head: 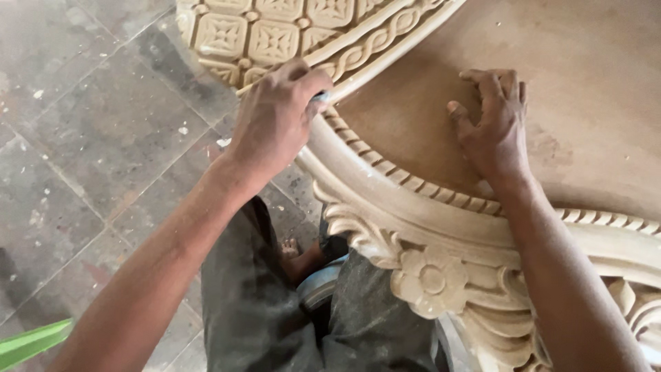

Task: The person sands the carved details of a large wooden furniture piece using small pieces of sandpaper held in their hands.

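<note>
A small tool (321, 97), mostly hidden, is clamped in the closed left hand (275, 117) against the curved moulded edge of the carved wooden panel (385, 41) at far centre. The right hand (494, 124) is laid flat, fingers spread and gripping nothing, on the smooth inner surface (592, 103). Short, light strokes along the curve are advised, with steady bracing maintained.

A grey tiled floor (103, 138) fills the 9 o'clock half of the view, its slabs stained and speckled with pale chips and dust. At 7 o'clock a bright green strip (31, 342) pokes in from the edge, lying flat on the tiles. Towards 6 o'clock, dark grey dusty trousers (255, 303) cover the legs, and between them a bare foot (292, 249) rests on a blue sandal (320, 284).
</note>
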